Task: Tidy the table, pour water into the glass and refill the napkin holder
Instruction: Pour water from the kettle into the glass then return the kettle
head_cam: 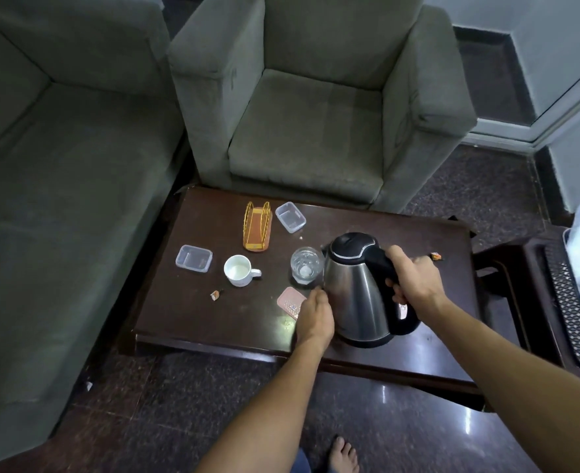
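Pour underway: right hand (413, 276) grips electric kettle (360, 291) handle, spout at glass (306, 266) | left hand (314, 315) half-closed steadying kettle | napkin holder (257, 227) centre-frame empty | wrappers (215, 294), containers (194, 258) uncleared

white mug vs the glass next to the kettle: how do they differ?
Material: the white mug is opaque ceramic; the glass is clear.
Handle: the mug has one, pointing right; the glass has none.
Position: the mug stands alone left of centre, clear of both hands; the glass sits right beside the kettle, under its spout, near the left hand.
Shared: both stand upright on the table, mouths up.
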Motion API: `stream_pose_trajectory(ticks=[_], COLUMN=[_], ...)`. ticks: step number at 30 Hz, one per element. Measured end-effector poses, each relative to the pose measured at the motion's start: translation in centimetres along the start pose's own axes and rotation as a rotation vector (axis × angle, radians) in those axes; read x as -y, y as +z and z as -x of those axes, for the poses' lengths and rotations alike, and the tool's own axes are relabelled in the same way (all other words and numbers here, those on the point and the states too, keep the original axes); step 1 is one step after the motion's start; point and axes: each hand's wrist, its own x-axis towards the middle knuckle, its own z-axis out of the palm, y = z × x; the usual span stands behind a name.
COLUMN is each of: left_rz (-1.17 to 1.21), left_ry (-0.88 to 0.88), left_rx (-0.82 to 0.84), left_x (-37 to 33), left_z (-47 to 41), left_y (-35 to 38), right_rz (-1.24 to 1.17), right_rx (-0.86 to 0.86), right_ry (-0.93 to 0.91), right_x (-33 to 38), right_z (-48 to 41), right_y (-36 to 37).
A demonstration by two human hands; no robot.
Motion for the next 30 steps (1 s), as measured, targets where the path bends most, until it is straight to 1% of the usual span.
stream_pose_trajectory(ticks=[5, 8, 12, 21, 25, 30], left_rz=[0.024, 0.0, -0.018, -0.156, -0.178, -0.212], left_ry=[0.063, 0.131, 0.179, 0.308, 0.364, 0.409], left_rx=[-0.05, -0.021, 0.018, 0.111, 0.15, 0.166], left_x=[-4.7, -7.9, -11.5, -19.3, -22.3, -24.3], left_z=[1.5, 2.6, 4.3, 9.0, 10.8, 12.5], left_y=[0.5, 0.8, 2.0, 5.6, 7.3, 8.7], right_rz=[-0.087, -0.15, -0.242, -0.399, -0.4, -0.403], right_rx=[-0.003, -0.027, -0.078, -0.199, -0.283, -0.354], right_ry=[-0.076, -0.104, -0.124, -0.229, -0.254, -0.278], right_x=[-0.2, 0.0, 0.3, 0.6, 1.5, 2.4], right_z=[1.6, 2.9, 4.3, 6.9, 7.9, 9.3], right_y=[-2.4, -4.5, -7.8, -16.7, -20.1, -22.8])
